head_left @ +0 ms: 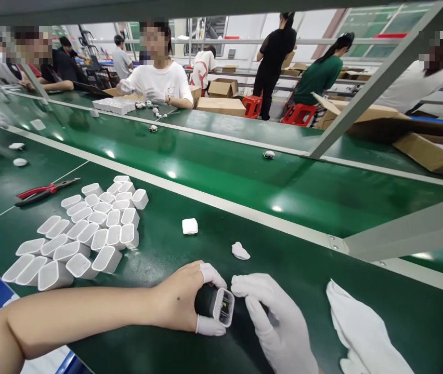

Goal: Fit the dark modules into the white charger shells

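Note:
My left hand (184, 301), with white finger cots on thumb and fingertips, grips a small white plastic housing (224, 307) from its two sides. The housing's open end faces right and shows dark parts and a yellowish spot inside. Behind it, within the hand, sits a dark piece (205, 300). My right hand (270, 317), in a white glove, is just right of the housing. Its fingers are curved, the thumb is apart from them, and no object shows between them. Whether its fingertips touch the housing I cannot tell.
Many white open cups (96, 218) stand grouped on the green workbench (159, 249). Red-handled pliers (46, 192) lie beyond. Nearby are a folded white pad (190, 226), a white scrap (240, 251) and a white glove (365, 332). A metal post (412, 223) rises at right. Co-workers sit across the conveyor.

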